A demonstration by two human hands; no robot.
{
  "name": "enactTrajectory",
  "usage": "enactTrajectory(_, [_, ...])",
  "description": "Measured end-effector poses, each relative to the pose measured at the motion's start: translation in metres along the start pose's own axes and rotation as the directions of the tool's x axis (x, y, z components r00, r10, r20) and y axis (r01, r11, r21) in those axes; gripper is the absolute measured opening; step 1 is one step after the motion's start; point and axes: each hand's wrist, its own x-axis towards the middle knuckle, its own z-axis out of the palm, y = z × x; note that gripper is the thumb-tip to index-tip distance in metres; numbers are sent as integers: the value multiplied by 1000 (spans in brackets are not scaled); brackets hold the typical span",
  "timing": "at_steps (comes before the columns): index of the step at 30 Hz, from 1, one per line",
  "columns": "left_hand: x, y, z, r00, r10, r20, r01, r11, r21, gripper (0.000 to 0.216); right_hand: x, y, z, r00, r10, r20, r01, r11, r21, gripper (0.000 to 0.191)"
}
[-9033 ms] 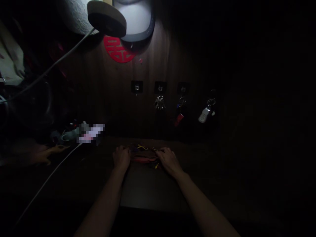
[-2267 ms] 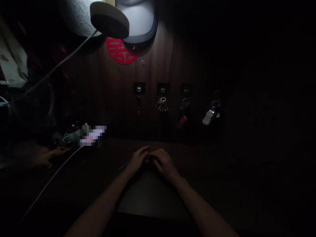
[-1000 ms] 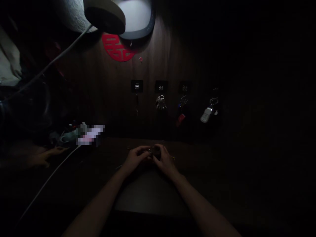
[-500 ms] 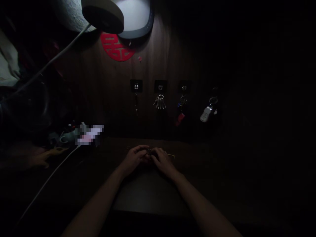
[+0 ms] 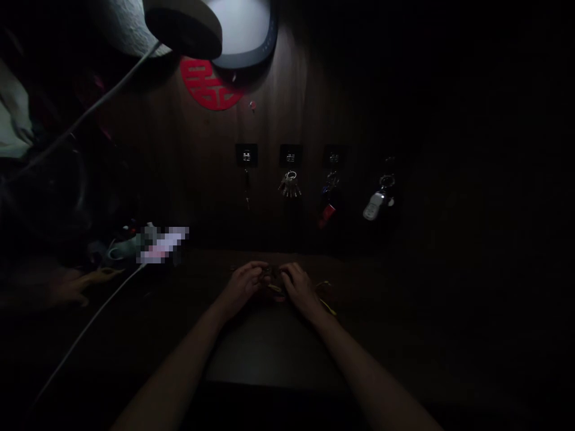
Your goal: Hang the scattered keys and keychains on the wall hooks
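The scene is very dark. My left hand [image 5: 245, 284] and my right hand [image 5: 299, 287] rest close together on a dark table [image 5: 269, 353], fingers curled around a small object between them that I cannot make out. A thin yellow cord [image 5: 326, 296] trails out to the right of my right hand. On the dark wood wall behind, several square hooks hold key bunches: a metal bunch [image 5: 290, 185], one with a red tag [image 5: 327, 209] and one with a white fob [image 5: 375, 206].
A lamp head [image 5: 184, 27] on a pale arm [image 5: 90, 108] hangs at the upper left beside a lit oval panel [image 5: 242, 30] and a red paper cutout [image 5: 206, 87]. Clutter and a pale cable [image 5: 81, 341] lie at the left.
Nine seconds ago my hands were apart on a reddish bundle. They have since come together at the table's middle, and a yellow cord now shows to the right of my right hand.
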Motion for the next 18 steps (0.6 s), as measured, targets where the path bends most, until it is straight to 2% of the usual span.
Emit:
enactTrajectory(4, [4, -4, -2, 989, 72, -126, -47, 980, 191, 28, 1, 2, -2, 995, -25, -97, 35, 994, 101, 17])
enactTrajectory(8, [5, -4, -5, 964, 198, -180, -97, 884, 457, 34, -2, 1, -4, 992, -113, -52, 119, 985, 127, 26])
enactTrajectory(11, [5, -1, -8, 912, 335, -235, -157, 817, 555, 32, -3, 4, -5, 989, -149, 17, 146, 981, 128, 33])
enactTrajectory(14, [7, 3, -12, 857, 413, -307, -181, 800, 571, 25, -2, 8, -8, 993, -114, 22, 111, 987, 115, 32])
enactTrajectory(16, [7, 5, -16, 863, 402, -306, -174, 805, 568, 26, -1, 11, -9, 997, -79, -9, 80, 991, 108, 28])
enactTrajectory(18, [7, 6, -18, 900, 368, -232, -163, 779, 605, 27, 1, 12, -11, 997, -52, -51, 57, 993, 102, 25])
